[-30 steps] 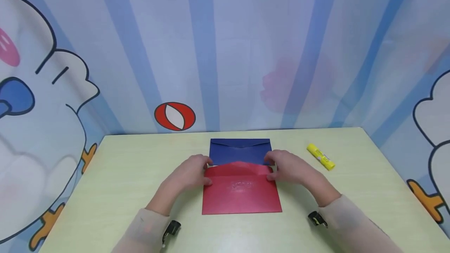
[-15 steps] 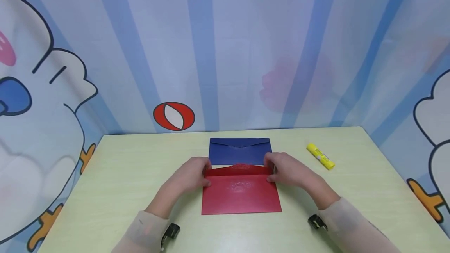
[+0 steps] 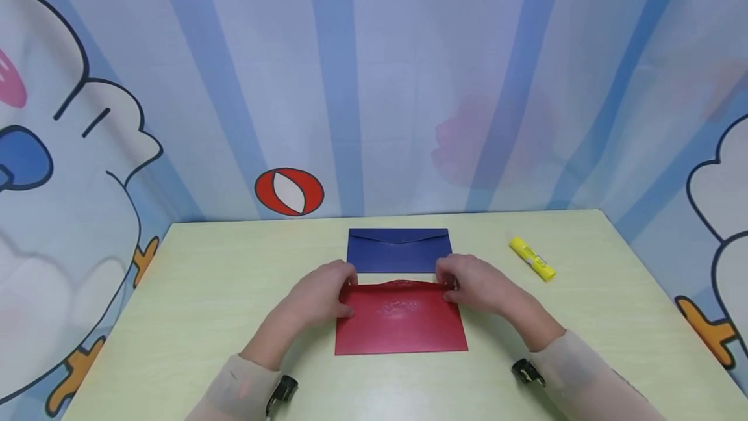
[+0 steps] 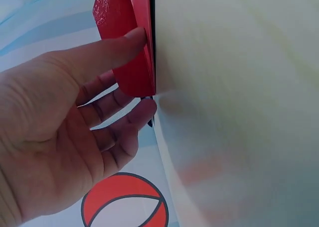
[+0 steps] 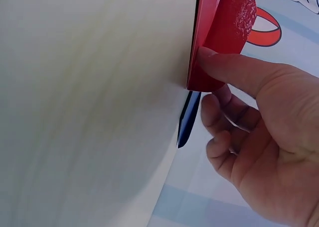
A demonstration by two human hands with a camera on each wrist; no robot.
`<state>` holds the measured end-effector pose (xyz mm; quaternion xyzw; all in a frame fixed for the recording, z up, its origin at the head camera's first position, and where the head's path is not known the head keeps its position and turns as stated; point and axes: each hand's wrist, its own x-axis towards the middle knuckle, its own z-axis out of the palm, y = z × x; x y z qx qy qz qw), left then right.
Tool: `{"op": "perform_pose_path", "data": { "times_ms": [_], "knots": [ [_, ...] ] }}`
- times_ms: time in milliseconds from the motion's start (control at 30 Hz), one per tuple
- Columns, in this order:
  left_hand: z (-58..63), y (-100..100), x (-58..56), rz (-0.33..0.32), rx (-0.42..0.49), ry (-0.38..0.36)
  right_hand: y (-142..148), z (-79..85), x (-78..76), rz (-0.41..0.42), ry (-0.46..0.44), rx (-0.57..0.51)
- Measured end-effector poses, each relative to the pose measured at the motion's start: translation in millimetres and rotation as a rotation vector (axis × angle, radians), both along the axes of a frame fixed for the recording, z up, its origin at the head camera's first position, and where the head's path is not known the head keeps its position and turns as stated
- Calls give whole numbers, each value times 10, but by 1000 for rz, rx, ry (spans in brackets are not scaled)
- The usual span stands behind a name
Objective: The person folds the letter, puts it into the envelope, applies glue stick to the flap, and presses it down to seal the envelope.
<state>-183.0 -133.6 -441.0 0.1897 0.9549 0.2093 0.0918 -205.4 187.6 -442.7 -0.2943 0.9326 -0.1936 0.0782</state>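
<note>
A red envelope (image 3: 400, 327) lies on the table, its flap (image 3: 403, 284) raised along the far edge. Shiny wet-looking marks show on the envelope's body and, in both wrist views, on the flap's inner side (image 4: 101, 8). At the left corner my left hand (image 3: 321, 291) holds the envelope, thumb on its front and fingers behind the flap. The right hand (image 3: 479, 283) grips the opposite corner the same way, its thumb (image 5: 229, 65) pressing near the fold. Some fingertips are hidden behind the flap.
Just beyond the red envelope lies a dark blue envelope (image 3: 399, 252) with its flap down. A yellow glue stick (image 3: 532, 258) rests to the right on the pale table (image 3: 234, 252). Behind the table hangs a printed curtain (image 3: 397, 83).
The red flap has tilted up and toward me, from lying back to nearly edge-on. Both hands' fingers moved slightly with it, while the blue envelope and glue stick stayed put.
</note>
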Motion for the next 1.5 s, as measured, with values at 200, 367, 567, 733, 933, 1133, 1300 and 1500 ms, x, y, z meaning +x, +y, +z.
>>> {"op": "perform_pose_path", "data": {
  "times_ms": [200, 367, 567, 733, 933, 1133, 1300, 1500],
  "knots": [
    [-12, 9, 26, -56, -55, 78, -21, 13, 14, 97, 41, 5],
    [-13, 18, 31, -90, -81, 70, -23, 24, 17, 166, 53, 9],
    [-7, 29, 41, -110, -103, 32, -29, 62, 20, 197, 16, 57],
    [6, 48, 65, -144, -119, 75, -59, 100, 57, 210, 17, 134],
    [20, 94, 121, -193, -127, 100, -135, 129, 149, 207, 23, 181],
    [41, 176, 189, -215, -170, 82, -245, 102, 258, 269, 123, 236],
    [44, 266, 239, -242, -247, 97, -356, 73, 332, 283, 180, 278],
    [50, 319, 280, -241, -304, 113, -410, 78, 392, 254, 184, 328]
  ]
}}
